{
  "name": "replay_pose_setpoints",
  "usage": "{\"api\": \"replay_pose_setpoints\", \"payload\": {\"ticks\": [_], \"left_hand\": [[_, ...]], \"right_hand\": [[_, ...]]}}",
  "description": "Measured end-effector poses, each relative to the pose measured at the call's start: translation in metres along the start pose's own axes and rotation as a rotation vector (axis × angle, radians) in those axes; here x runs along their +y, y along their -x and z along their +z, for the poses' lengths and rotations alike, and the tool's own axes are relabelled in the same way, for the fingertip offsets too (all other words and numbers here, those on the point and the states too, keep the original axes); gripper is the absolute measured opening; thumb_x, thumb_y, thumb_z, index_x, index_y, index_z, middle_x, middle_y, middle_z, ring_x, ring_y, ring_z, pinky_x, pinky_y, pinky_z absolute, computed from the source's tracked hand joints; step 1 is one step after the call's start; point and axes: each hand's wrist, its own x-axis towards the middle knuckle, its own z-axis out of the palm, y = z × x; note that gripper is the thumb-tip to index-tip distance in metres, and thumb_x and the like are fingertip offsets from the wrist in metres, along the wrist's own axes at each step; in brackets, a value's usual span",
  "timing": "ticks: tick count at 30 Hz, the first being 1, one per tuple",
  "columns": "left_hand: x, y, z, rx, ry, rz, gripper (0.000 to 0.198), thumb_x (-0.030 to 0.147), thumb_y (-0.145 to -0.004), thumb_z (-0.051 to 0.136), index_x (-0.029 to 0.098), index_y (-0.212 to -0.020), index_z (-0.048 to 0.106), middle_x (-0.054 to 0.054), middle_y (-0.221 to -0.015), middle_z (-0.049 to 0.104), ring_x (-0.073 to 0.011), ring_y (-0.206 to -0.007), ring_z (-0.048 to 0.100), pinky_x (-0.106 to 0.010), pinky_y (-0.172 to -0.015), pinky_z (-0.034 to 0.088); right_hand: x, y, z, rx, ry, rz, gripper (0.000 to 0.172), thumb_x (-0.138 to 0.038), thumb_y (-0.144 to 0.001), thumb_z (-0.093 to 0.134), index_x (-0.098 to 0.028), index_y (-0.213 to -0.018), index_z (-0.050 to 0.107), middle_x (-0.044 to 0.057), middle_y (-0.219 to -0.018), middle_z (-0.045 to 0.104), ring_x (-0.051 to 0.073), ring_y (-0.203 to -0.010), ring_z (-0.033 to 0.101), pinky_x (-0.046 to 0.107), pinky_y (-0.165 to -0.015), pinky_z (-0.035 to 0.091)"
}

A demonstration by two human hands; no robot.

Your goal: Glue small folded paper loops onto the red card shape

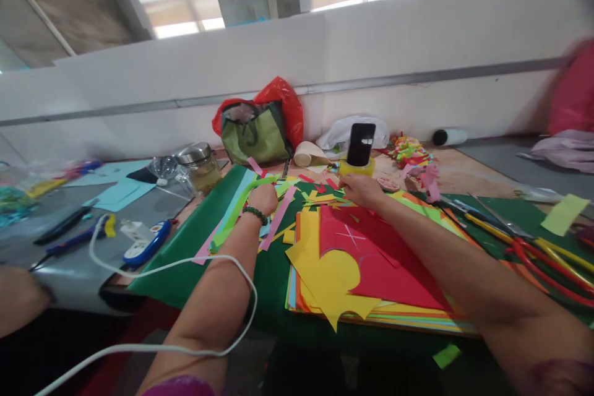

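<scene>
My left hand [262,199], a beaded bracelet [255,215] at its wrist, is closed low over the green mat [171,263]. Light green paper strips [232,227] pass beside and behind it, and a pink strip [281,216] lies at its right. Its fingertips are hidden. My right hand [361,190] is curled closed at the far edge of the stacked coloured sheets, just in front of the phone [361,144] on its yellow stand [357,167]. Whatever is in those fingers cannot be made out. Red sheets [338,229] and a cut yellow sheet [329,281] top the stack.
Yellow-and-red-handled scissors [533,250] lie at the right. A white cable [253,297] loops across my left forearm. At the left are a glass jar [202,170], a blue power strip [148,244] and another person's arm [21,300]. A green bag [255,133] stands behind.
</scene>
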Motion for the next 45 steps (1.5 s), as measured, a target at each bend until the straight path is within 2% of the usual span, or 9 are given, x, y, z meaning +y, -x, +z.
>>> {"api": "replay_pose_setpoints", "payload": {"ticks": [16, 21, 25, 27, 29, 33, 39, 42, 45], "left_hand": [[0.0, -0.003, 0.001, 0.195, 0.158, -0.02, 0.036, 0.017, -0.078, 0.061, 0.021, -0.114, 0.061, -0.007, -0.103, 0.072, -0.0239, -0.099, 0.065, -0.029, -0.077, 0.048], [0.0, -0.001, -0.001, 0.202, 0.175, -0.028, 0.019, 0.028, -0.079, 0.064, 0.022, -0.095, 0.072, -0.008, -0.101, 0.073, -0.0264, -0.101, 0.065, -0.031, -0.078, 0.048], [0.0, 0.001, -0.01, 0.236, 0.19, -0.033, 0.024, 0.03, -0.087, 0.054, 0.02, -0.093, 0.075, -0.011, -0.101, 0.073, -0.0291, -0.102, 0.065, -0.034, -0.079, 0.049], [0.004, 0.003, -0.013, 0.245, 0.358, 0.017, 0.025, 0.032, -0.088, 0.055, 0.017, -0.091, 0.074, -0.01, -0.097, 0.074, -0.0273, -0.098, 0.066, -0.032, -0.078, 0.05], [0.012, 0.008, -0.013, 0.168, 0.759, 0.099, 0.024, 0.034, -0.085, 0.06, 0.015, -0.088, 0.073, -0.008, -0.089, 0.074, -0.023, -0.087, 0.068, -0.029, -0.074, 0.052], [0.038, 0.025, -0.003, -0.234, 1.497, 0.208, 0.032, 0.042, -0.078, 0.069, 0.012, -0.088, 0.07, -0.007, -0.075, 0.072, -0.0158, -0.067, 0.068, -0.027, -0.066, 0.054], [0.062, 0.042, 0.005, -0.422, 1.653, 0.24, 0.029, 0.037, -0.09, 0.054, 0.013, -0.101, 0.066, -0.009, -0.083, 0.073, -0.0212, -0.082, 0.07, -0.033, -0.075, 0.057], [0.063, 0.045, 0.005, -0.454, 1.648, 0.279, 0.027, 0.027, -0.09, 0.051, 0.015, -0.11, 0.063, -0.009, -0.091, 0.074, -0.0229, -0.089, 0.07, -0.036, -0.08, 0.056], [0.063, 0.049, 0.007, -0.53, 1.622, 0.378, 0.04, 0.028, -0.086, 0.056, 0.017, -0.124, 0.056, -0.008, -0.091, 0.074, -0.0223, -0.085, 0.071, -0.036, -0.08, 0.055]], "right_hand": [[-0.004, 0.001, -0.004, 0.058, -0.056, -0.018, 0.03, -0.014, -0.085, 0.043, -0.016, -0.098, 0.07, 0.009, -0.103, 0.071, 0.023, -0.091, 0.064, 0.028, -0.067, 0.039], [-0.005, 0.002, -0.006, 0.092, -0.095, -0.039, 0.028, -0.013, -0.084, 0.045, -0.016, -0.095, 0.07, 0.009, -0.1, 0.072, 0.022, -0.089, 0.064, 0.027, -0.069, 0.039], [-0.002, 0.0, -0.006, 0.165, -0.249, -0.046, 0.024, -0.011, -0.081, 0.048, -0.016, -0.088, 0.07, 0.009, -0.095, 0.072, 0.021, -0.085, 0.064, 0.027, -0.07, 0.042], [-0.004, -0.001, -0.01, 0.224, -0.347, -0.066, 0.023, -0.011, -0.08, 0.047, -0.016, -0.087, 0.069, 0.008, -0.092, 0.072, 0.02, -0.083, 0.063, 0.027, -0.071, 0.044], [-0.01, -0.001, -0.017, 0.266, -0.437, -0.099, 0.022, -0.014, -0.082, 0.046, -0.016, -0.089, 0.067, 0.007, -0.089, 0.071, 0.018, -0.079, 0.063, 0.027, -0.07, 0.046], [-0.032, 0.01, -0.034, 0.3, -0.699, -0.241, 0.025, -0.036, -0.087, 0.052, -0.016, -0.098, 0.063, 0.006, -0.087, 0.068, 0.016, -0.073, 0.061, 0.028, -0.066, 0.049], [-0.05, 0.025, -0.047, 0.273, -0.514, -0.605, 0.041, -0.039, -0.068, 0.077, -0.017, -0.101, 0.064, 0.013, -0.116, 0.061, 0.027, -0.111, 0.055, 0.044, -0.096, 0.044], [-0.046, 0.018, -0.049, 0.224, -0.583, -0.432, 0.034, -0.039, -0.078, 0.068, -0.016, -0.102, 0.062, 0.012, -0.108, 0.064, 0.023, -0.099, 0.061, 0.04, -0.087, 0.049], [-0.04, 0.011, -0.05, 0.076, -0.749, -0.208, 0.023, -0.028, -0.078, 0.063, -0.015, -0.097, 0.059, 0.003, -0.078, 0.066, 0.015, -0.069, 0.062, 0.028, -0.065, 0.049]]}}
